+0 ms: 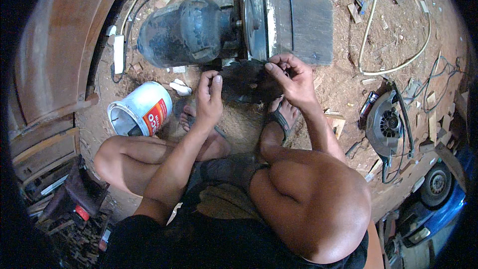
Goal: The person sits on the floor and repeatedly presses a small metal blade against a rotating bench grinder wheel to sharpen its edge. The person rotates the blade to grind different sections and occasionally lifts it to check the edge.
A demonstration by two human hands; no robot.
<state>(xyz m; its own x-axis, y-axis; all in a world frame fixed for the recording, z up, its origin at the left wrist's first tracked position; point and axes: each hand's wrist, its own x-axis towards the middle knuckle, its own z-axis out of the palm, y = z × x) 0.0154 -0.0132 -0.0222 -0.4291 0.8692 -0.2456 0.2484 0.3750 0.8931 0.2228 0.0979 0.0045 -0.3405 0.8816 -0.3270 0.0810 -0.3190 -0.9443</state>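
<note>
My left hand (209, 97) is closed, its thumb pressed along the curled fingers. To its right my right hand (298, 83) pinches thumb against fingers, just below the grinding disc. Whatever either hand holds is too dark or small to make out. Between them lies a dark, ragged-edged patch (249, 83); I cannot tell whether it is a thin plate or black dust on the ground. Just beyond stands a motor (180, 32) with a dark rounded housing. On its shaft, at the right end, sits a grinding disc (255, 22), beside a pale-edged upright board (271, 20).
A white bucket (160, 103) lies tipped at the left, near a white lump (180, 87). At the right rests a circular saw (386, 124) beside a dark can (369, 104). A pale cable (367, 35) loops across the ground, with wood scraps about. A power strip (118, 54) lies left.
</note>
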